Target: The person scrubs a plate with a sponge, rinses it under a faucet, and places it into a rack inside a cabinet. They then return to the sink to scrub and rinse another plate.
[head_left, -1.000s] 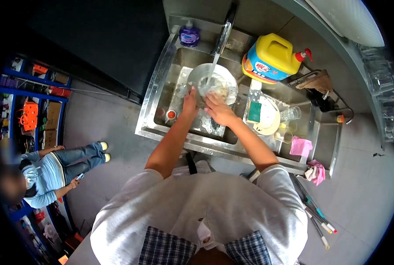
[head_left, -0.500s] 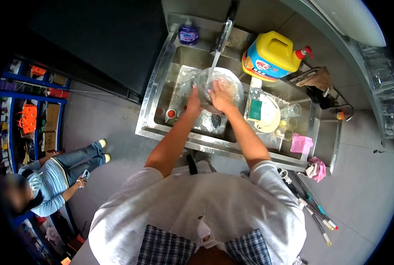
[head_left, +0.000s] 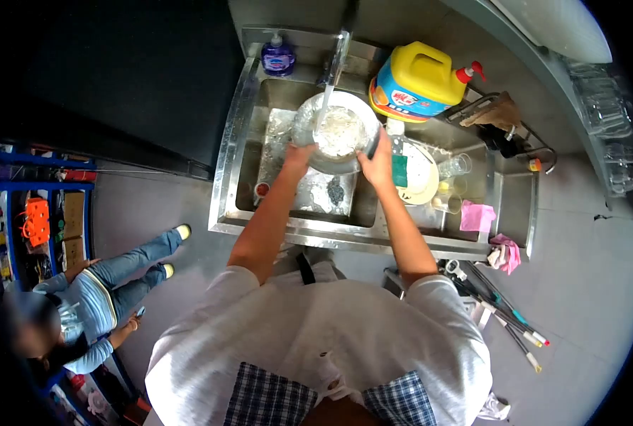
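A round, shiny bowl [head_left: 361, 108] is held over the left sink basin, with water from the tap [head_left: 340, 53] running into it. My left hand [head_left: 299, 157] grips its near left rim. Round its right side, my right hand [head_left: 377, 160] is closed, thumb at the near edge. Bubbly water covers the bowl's inside. Below in the basin [head_left: 362, 202] are a dark scouring pad [head_left: 336, 190] and a small cup with something red [head_left: 262, 190].
A yellow detergent jug [head_left: 419, 74] and a purple soap bottle [head_left: 277, 58] stand behind the basins. To the right are a green sponge [head_left: 399, 171], a pale plate [head_left: 423, 190], glasses [head_left: 455, 165] and pink cloths [head_left: 477, 217]. Another person [head_left: 89, 295] stands at left.
My right hand has moved from inside the bowl to its right side. Both hands now hold the bowl by its edges, and the view has shifted slightly.
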Available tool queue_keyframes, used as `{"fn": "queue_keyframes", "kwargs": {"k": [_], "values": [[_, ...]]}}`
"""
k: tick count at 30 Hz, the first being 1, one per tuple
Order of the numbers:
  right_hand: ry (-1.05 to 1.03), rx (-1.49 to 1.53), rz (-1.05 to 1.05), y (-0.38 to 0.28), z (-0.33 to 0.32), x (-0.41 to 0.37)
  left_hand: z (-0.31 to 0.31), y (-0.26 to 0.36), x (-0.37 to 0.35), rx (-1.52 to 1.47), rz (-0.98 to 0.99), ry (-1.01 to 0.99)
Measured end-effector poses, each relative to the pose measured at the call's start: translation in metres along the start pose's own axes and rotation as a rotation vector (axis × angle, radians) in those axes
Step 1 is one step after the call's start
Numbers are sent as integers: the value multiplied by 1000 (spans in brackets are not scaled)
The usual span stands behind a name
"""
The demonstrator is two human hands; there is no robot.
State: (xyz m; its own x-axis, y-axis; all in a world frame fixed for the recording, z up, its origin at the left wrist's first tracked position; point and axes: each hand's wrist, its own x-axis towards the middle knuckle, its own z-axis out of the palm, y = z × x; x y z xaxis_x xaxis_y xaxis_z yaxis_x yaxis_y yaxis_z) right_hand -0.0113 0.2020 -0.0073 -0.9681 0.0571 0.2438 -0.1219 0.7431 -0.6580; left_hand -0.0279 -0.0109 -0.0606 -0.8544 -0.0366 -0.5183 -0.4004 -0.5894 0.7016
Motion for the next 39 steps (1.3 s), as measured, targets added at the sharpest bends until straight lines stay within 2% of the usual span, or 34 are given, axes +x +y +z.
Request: {"fn": "queue_keyframes", "kwargs": {"k": [1, 3, 4, 7, 8, 10, 11, 12, 13, 14, 15, 17, 19, 20, 22, 24, 25, 27, 28, 29, 31, 33, 34, 35, 37, 39], "values": [[31, 198, 242, 34, 28, 0, 3, 2, -2, -2, -18, 12], [-184, 914, 836, 12, 13, 7, 2, 6, 4, 6, -53, 32], [-88, 978, 882, 25, 31, 7, 6, 8, 8, -104, -29, 26], [-163, 1113, 823, -9, 20, 3, 27, 48, -29, -22, -94, 337], [-231, 1197, 783, 9, 35, 1, 16, 42, -25, 9, -61, 244], [-261, 956, 823, 11, 43, 10, -21, 21, -2, 65, 19, 64], [-277, 839, 839, 12, 49, 15, -31, 15, 5, 83, 38, 82], [-288, 678, 700, 23, 55, 25, -41, 10, 9, 102, 55, 99], [-180, 425, 440, 30, 65, 38, -49, 4, 13, 120, 69, 115], [-95, 267, 386, 38, 72, 50, -58, -2, 16, 125, 101, 91], [-10, 109, 329, 14, 58, 66, -58, 2, 9, 171, 51, 126], [-114, 99, 216, -20, 47, 103, -51, 18, -14, 258, -47, 200], [-201, 62, 92, -48, 46, 136, -51, 18, -25, 162, -2, 150], [-223, -13, 51, -45, 62, 155, -51, 17, -31, 116, 19, 126], [-323, -186, 2, -50, 76, 183, -40, 23, -43, 122, 45, 203], [-356, -246, -142, -44, 89, 200, -21, 41, -67, 115, 26, 276], [-374, -276, -209, -39, 93, 207, -31, 35, -63, 109, 65, 245], [-598, 266, 221, -27, 91, 222, -46, 22, -55, 90, 137, 173], [-556, 432, 364, -26, 95, 219, -51, 20, -55, 105, 120, 156], [-477, 378, 288, -24, 97, 216, -56, 17, -58, 121, 98, 139], [-335, 449, 346, -26, 99, 195, -62, 16, -58, 139, 96, 132], [-190, 130, 128, -25, 74, 161, -65, 8, -65, 141, 113, 158], [-181, -15, 114, -15, 57, 137, -60, 9, -72, 205, 182, 191], [-176, -165, 104, -2, 36, 110, -66, 6, -72, 200, 134, 166], [-93, -579, 178, 0, -21, 44, -61, 7, -81, 164, 72, 134], [-174, -639, 500, 19, -36, -7, -59, -2, -80, 141, 92, 139]]}}
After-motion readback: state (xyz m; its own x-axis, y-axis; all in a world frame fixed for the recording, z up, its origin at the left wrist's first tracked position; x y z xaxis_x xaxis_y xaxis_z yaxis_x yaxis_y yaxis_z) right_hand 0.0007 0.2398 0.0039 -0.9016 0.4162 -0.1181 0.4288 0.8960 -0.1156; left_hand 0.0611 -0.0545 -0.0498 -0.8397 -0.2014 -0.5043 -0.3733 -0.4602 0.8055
